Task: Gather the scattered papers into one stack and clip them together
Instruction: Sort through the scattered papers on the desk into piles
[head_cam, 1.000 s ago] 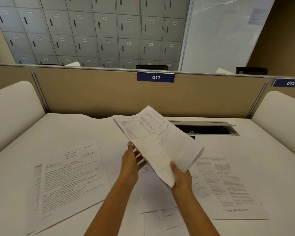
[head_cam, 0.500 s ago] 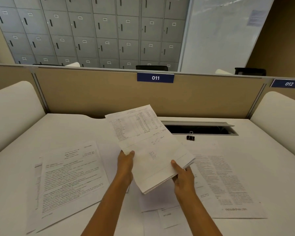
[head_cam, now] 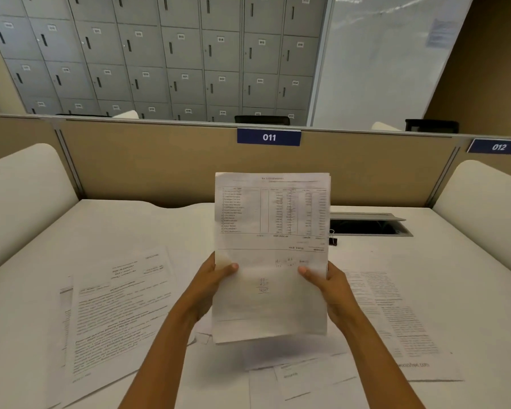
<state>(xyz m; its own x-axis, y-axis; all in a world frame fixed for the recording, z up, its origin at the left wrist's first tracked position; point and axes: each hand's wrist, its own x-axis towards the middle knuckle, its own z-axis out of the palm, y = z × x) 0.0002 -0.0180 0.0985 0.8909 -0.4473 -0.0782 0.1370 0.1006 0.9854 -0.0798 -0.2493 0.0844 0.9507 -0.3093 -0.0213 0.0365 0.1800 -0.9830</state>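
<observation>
I am looking at a white desk [head_cam: 160, 231] that is closing off at the top of the frame against a tan fabric partition [head_cam: 160, 163] and, at the left and right edges, against rounded white side panels. Bare, smooth desktop is lying open in the centre-left, between the partition and the loose sheets [head_cam: 115, 314] that are spreading across the lower left. More printed pages [head_cam: 396, 314] are lying flat at lower right, and a few overlapping ones [head_cam: 301, 376] at bottom centre.

The paper stack [head_cam: 270, 255] is standing upright in the middle of the frame, thin and rectangular, its sheet edges slightly uneven. Its long axis is running top to bottom, with the printed table towards the upper edge. I cannot tell whether its bottom edge is touching the pages beneath.

The left hand [head_cam: 210, 284] is gripping the stack's left edge and the right hand [head_cam: 334, 290] its right edge, thumbs pressing on the front and fingers hiding behind.

A small black binder clip [head_cam: 333, 240] is peeking out just beside the stack's right edge, near a dark rectangular cable slot [head_cam: 369, 227].
</observation>
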